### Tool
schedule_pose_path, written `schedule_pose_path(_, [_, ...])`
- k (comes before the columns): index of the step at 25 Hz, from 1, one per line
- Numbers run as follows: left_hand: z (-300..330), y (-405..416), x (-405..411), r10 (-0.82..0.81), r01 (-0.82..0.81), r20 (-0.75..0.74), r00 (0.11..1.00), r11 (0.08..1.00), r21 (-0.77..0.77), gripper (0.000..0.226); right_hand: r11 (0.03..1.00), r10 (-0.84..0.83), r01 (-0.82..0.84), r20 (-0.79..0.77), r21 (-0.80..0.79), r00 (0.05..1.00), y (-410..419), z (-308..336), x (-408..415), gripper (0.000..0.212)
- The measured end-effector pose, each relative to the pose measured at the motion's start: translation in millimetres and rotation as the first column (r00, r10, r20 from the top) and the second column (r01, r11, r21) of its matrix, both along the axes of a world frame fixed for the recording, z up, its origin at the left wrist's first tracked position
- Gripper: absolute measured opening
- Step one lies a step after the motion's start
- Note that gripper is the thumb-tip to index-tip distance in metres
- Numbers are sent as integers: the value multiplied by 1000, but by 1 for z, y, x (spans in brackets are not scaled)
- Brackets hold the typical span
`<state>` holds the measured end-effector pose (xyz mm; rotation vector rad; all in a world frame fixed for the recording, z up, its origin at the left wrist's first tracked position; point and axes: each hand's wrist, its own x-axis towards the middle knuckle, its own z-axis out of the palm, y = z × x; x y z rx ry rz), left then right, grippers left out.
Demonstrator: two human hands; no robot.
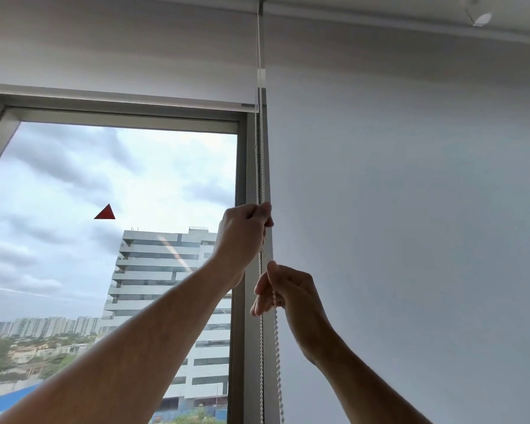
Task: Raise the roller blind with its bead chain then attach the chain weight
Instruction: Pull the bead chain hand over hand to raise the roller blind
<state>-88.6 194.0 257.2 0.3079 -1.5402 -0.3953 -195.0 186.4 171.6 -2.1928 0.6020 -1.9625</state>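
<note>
A white roller blind (120, 56) hangs high over the left window, its bottom bar (135, 101) near the top of the frame. The white bead chain (259, 166) runs down the blind's right edge in two strands. A small clear piece (260, 78) sits on the chain well above the hands. My left hand (242, 231) grips the chain with curled fingers. Below it, my right hand (285, 292) holds one strand between thumb and fingers. Both strands hang on down past the frame's lower edge.
A second white blind (410, 209) covers the window to the right, fully lowered. A grey window post (242, 347) stands between them. Through the glass (74, 179) are clouds and a tall building. A red triangle sticker (105, 212) is on the pane.
</note>
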Motion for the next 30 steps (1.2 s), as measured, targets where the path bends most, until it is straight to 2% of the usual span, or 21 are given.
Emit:
schedule_pose_path(2, [-3,3,-1,0,0,-5,1000,1000,-27,38,998,-5,3,43,68,999,1,11,-9,65])
schedule_pose_path(4, [-7,3,-2,8,-6,25,1000,998,-56,39,994,19,-33,141,102,990,3,25,-18,71])
schedule_pose_path(8, [-27,-3,-2,-28,32,71,997,998,-58,41,994,-55,31,233,107,971,13,61,-16,62])
schedule_pose_path(11, [-46,-10,-4,0,9,111,994,997,-77,41,986,-144,120,213,119,966,19,86,-1,52])
schedule_pose_path(14, [-61,-15,-8,-16,29,118,993,994,-107,43,983,-122,86,229,161,966,21,104,17,39])
schedule_pose_path(18, [-67,-24,3,-31,57,161,986,985,-161,45,993,-108,95,223,69,969,18,100,25,35])
schedule_pose_path(21, [-68,-40,20,68,-18,224,972,976,-216,59,988,-144,151,202,-19,969,12,85,21,39])
schedule_pose_path(24, [-59,-52,32,157,-142,93,983,978,-152,69,977,-171,190,173,-98,970,5,72,22,43])
schedule_pose_path(27, [-36,-48,38,251,-246,17,968,957,-154,54,968,-192,215,168,-131,967,-3,58,26,43])
schedule_pose_path(30, [-8,-32,35,167,-164,6,986,977,-135,47,983,-135,152,160,-105,978,-7,43,28,40])
